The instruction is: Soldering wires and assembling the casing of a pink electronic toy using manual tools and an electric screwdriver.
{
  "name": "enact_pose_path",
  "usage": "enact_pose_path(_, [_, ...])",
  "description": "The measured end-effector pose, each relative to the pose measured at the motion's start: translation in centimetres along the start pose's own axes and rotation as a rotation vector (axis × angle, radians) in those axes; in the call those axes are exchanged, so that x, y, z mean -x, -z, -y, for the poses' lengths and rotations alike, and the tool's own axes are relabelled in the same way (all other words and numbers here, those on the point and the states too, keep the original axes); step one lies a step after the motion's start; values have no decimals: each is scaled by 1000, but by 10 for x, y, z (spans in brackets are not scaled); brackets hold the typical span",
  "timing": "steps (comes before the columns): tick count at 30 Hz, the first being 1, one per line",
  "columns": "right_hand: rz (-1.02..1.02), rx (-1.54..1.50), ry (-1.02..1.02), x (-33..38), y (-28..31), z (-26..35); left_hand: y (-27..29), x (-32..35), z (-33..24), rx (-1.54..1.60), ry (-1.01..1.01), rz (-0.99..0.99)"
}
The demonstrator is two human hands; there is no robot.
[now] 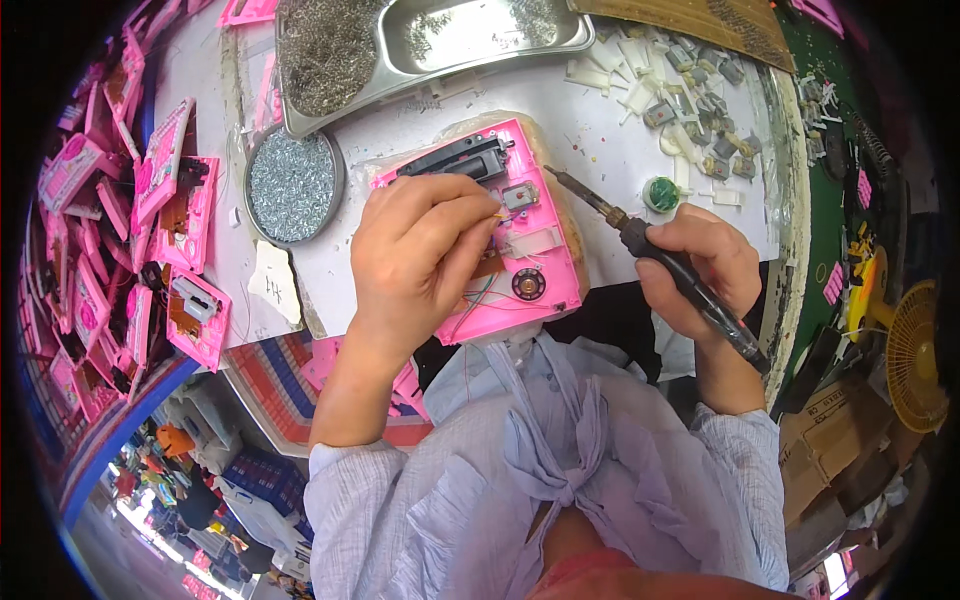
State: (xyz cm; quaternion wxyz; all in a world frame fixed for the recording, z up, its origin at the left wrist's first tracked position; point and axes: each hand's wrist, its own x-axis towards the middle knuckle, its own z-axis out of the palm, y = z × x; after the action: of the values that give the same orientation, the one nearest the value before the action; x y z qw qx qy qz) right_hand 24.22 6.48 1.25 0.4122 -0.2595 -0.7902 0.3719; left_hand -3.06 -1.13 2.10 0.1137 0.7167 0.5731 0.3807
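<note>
Worktable (612, 150), white-covered: it stretched before the person. Heap of pink plastic casings (160, 160): piled left of the table. Steel tray (400, 62): it stood at the far side, its left compartment full of small metal parts. Opened pink casing (548, 208): it lay at the table's near edge, innards upward. Scatter of small motors (705, 120) and white plastic pieces: far right. Left hand (430, 250): bent over the casing, thumb and fingertips drawn together; whether they pinched a wire, I could not tell. Right hand (705, 265): closed around a soldering iron (637, 236), its tip just beside the casing's right edge. Round dish (338, 170): left, holding silvery screws (290, 187). Round speaker (528, 284): in the casing's near right corner. Grey motor (520, 196): in the casing, beyond the speaker. Small pot (661, 194), green inside: just beyond the right hand.
</note>
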Motion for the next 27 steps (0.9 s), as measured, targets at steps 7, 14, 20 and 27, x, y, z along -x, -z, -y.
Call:
enact_pose_path(7, [6, 6, -23, 4, 2, -5, -17, -10, -14, -150, 69, 87])
enact_pose_path(14, [32, -9, 4, 1, -2, -4, -28, -12, -15, -272, 28, 63])
enact_pose_path(20, [56, 1, 16, 2, -6, -6, -31, -10, -13, -290, 40, 51])
enact_pose_path(27, [61, 2, 68, 2, -10, -10, -33, -10, -10, -285, 5, 26])
